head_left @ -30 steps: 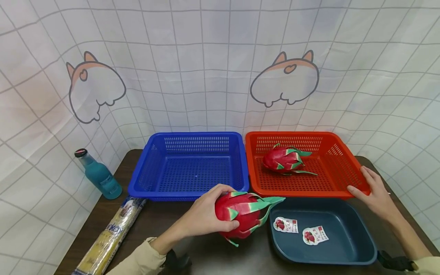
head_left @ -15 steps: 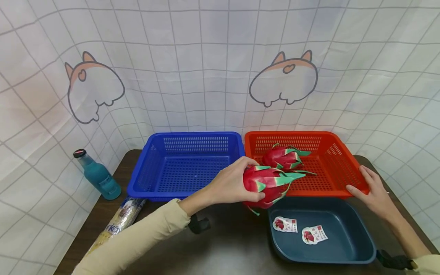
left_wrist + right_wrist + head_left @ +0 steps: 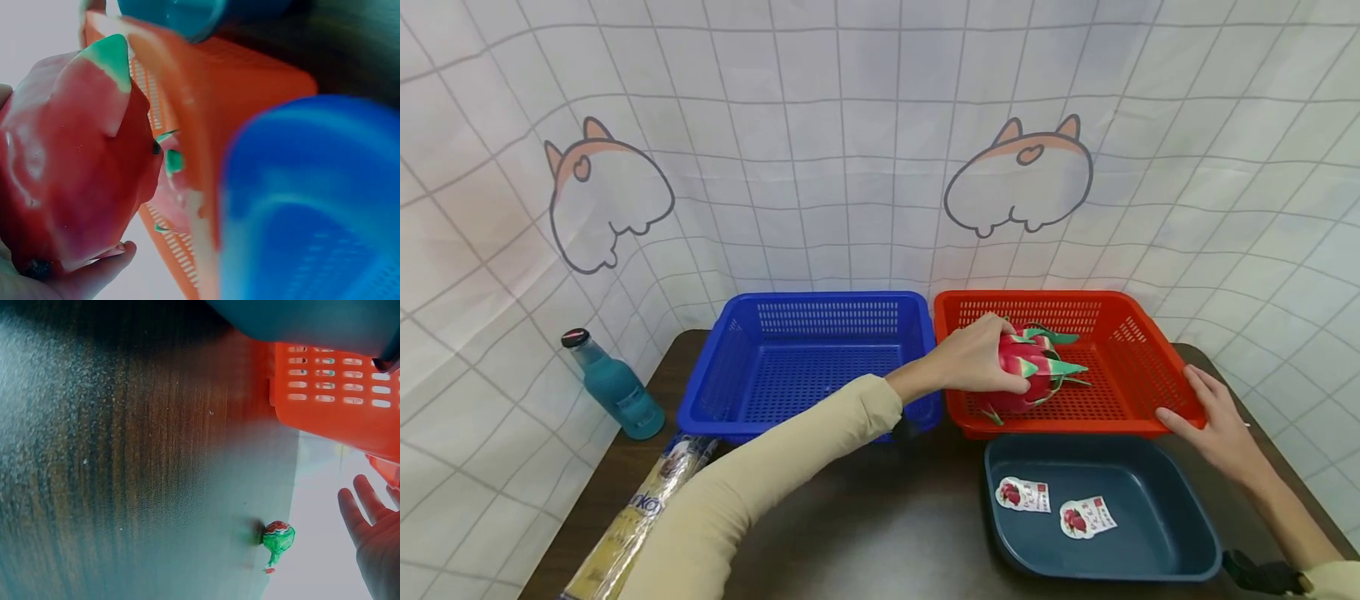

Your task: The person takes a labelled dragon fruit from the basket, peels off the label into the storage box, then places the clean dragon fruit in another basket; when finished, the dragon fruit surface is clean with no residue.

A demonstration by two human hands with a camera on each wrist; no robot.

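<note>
My left hand (image 3: 981, 358) grips a red dragon fruit (image 3: 1026, 371) with green leaf tips, over the red basket (image 3: 1120, 425). In the left wrist view this dragon fruit (image 3: 75, 169) fills the left side, thumb under it. A second dragon fruit (image 3: 175, 181) lies inside the basket, mostly hidden in the head view behind the held one. My right hand (image 3: 1221, 429) rests at the basket's front right corner, thumb on the front rim and fingers along the side. The right wrist view shows that hand (image 3: 375, 540) with its fingers fairly straight beside the basket (image 3: 337, 419).
A blue basket (image 3: 831, 429) adjoins the red one. In front stands a dark teal tray (image 3: 1150, 550) with two fruit-printed labels (image 3: 1086, 517). Leftward are a teal bottle (image 3: 621, 392) and a pasta pack (image 3: 632, 525). A green-wrapped lollipop (image 3: 278, 539) lies on the table (image 3: 156, 487).
My left hand has carried the dragon fruit from in front of the baskets, up and rightward, over the red basket. My right hand has stayed at the basket's corner.
</note>
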